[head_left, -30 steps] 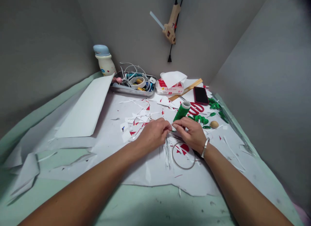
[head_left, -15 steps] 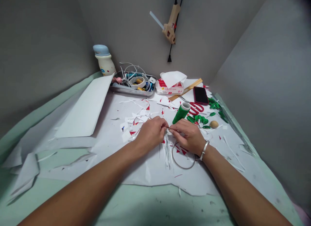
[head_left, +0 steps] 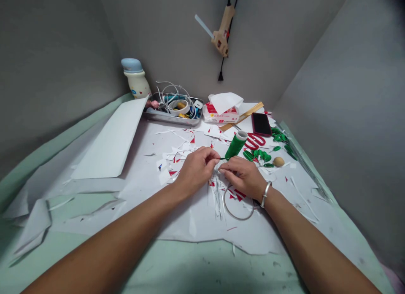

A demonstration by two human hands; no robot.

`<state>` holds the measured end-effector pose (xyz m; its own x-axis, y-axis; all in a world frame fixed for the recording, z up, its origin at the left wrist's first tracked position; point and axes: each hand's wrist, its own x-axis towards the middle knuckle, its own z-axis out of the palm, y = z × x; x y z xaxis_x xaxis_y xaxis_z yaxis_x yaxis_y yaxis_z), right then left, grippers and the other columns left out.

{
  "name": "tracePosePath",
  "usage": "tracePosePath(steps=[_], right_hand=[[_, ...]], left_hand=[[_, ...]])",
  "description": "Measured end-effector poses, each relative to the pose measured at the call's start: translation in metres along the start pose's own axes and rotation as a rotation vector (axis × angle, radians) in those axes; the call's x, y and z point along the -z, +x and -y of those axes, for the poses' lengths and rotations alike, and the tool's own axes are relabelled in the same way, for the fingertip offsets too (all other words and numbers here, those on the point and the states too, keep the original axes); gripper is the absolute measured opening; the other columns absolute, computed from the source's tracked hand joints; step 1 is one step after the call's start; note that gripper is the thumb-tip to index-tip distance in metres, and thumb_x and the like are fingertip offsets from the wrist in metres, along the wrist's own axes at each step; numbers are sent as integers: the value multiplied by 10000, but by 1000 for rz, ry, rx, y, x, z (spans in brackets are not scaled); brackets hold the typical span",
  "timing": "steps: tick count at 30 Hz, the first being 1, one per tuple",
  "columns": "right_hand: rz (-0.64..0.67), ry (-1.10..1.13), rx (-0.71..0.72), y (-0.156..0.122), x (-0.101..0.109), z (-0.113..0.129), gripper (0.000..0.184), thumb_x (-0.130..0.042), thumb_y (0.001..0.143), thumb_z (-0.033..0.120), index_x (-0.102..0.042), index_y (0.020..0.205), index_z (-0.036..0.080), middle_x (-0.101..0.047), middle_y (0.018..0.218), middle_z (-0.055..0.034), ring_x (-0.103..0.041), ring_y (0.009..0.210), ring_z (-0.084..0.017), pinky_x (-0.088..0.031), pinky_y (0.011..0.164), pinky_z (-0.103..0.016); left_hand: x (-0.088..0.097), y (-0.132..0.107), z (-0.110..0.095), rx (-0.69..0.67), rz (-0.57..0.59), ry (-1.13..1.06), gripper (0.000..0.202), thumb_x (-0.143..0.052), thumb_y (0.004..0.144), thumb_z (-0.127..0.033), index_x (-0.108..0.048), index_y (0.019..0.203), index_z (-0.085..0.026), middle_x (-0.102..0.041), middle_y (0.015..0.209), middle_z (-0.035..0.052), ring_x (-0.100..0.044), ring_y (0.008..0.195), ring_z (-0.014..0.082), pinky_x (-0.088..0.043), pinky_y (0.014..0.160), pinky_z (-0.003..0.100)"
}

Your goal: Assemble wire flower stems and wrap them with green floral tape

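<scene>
Over the middle of the paper-covered table, my left hand (head_left: 200, 164) is closed in a pinch. A small, thin green piece (head_left: 222, 158) sticks out to the right from its fingertips. My right hand (head_left: 243, 172), with a silver bangle on the wrist, is curled just beside it, thumb and fingers drawn together. What those fingers hold, if anything, is too small to make out. Right behind my right hand stands a spool of green thread (head_left: 236, 146), slightly tilted. Thin silvery wires (head_left: 218, 201) lie below my hands, beside a metal ring (head_left: 238, 218).
Green leaf-like pieces (head_left: 257, 154), a tan ball (head_left: 279, 161), red-handled scissors (head_left: 255, 140) and a phone (head_left: 261, 124) lie at right. Behind are a tissue pack (head_left: 220, 115) and a metal tray (head_left: 174, 118). White board (head_left: 109, 142) rests at left; a glue gun (head_left: 221, 36) hangs above.
My left hand has risen slightly, and the green piece now shows beyond its fingertips. The right fingers have come away from the left fingertips and sit a little lower.
</scene>
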<state>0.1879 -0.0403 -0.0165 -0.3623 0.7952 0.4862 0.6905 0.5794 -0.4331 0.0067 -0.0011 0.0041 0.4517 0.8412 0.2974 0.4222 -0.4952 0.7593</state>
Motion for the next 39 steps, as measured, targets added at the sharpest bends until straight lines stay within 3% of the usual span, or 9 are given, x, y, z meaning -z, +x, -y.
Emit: tracePosePath(steps=[2,5,11,16,21,26,31,35,39], right_hand=[[0,-36,47,0,1,4,140,-534,871,211,-675,864,206,-622,718,-28,-527,694,-159,-420,661,-293],[-58,-42,44,0,3,6,141,-526,878,218,-667,880,208,-628,730,-37,-531,703,-168,-424,673,-306],[-154,64,-150,2,4,-5,146,-533,877,220,-669,827,205,-644,746,-33,-561,691,-158,-440,651,-292],[-88,89,-140,1,1,-8,151,-537,873,229,-686,855,210,-645,738,-25,-576,697,-154,-443,650,-282],[-11,-13,17,0,1,3,135,-544,862,202,-679,851,211,-625,711,-27,-539,690,-159,-427,658,-289],[-97,-19,-11,1,4,6,149,-524,882,231,-671,865,213,-630,724,-38,-544,705,-172,-431,683,-312],[-158,66,-160,2,4,-6,152,-534,880,233,-673,824,210,-642,748,-32,-560,685,-156,-439,643,-290],[-96,92,-153,1,2,-9,148,-536,875,217,-683,854,213,-641,735,-24,-572,699,-154,-443,659,-284],[-12,21,-40,0,0,-1,140,-546,865,214,-685,856,214,-626,705,-20,-550,694,-157,-429,657,-284]], left_hand=[[-1,-1,2,-15,1,96,128,-485,811,-162,-611,815,-185,-627,838,33,-564,788,167,-433,725,305],[-3,-2,4,-61,91,199,152,-482,804,-140,-624,816,-192,-628,842,41,-569,796,178,-424,721,309],[-3,-4,-1,-71,201,73,165,-497,787,-124,-641,817,-201,-650,874,25,-580,781,164,-440,722,301],[1,-1,-4,5,123,-100,136,-492,822,-191,-626,841,-194,-656,874,26,-584,810,159,-454,737,296],[0,0,1,-4,9,61,132,-487,811,-166,-617,814,-187,-629,839,32,-563,789,165,-433,719,303],[-4,-3,4,-85,137,208,173,-478,792,-122,-630,822,-200,-620,842,33,-564,785,171,-421,708,300],[-3,-4,0,-80,194,55,172,-491,789,-118,-634,819,-208,-638,877,22,-577,807,165,-442,740,298],[0,-1,-3,-44,113,-79,128,-498,820,-178,-623,835,-200,-640,871,20,-580,814,155,-450,748,291],[1,0,-1,3,-3,-32,112,-499,820,-192,-611,822,-190,-625,838,24,-567,786,158,-443,712,292]])
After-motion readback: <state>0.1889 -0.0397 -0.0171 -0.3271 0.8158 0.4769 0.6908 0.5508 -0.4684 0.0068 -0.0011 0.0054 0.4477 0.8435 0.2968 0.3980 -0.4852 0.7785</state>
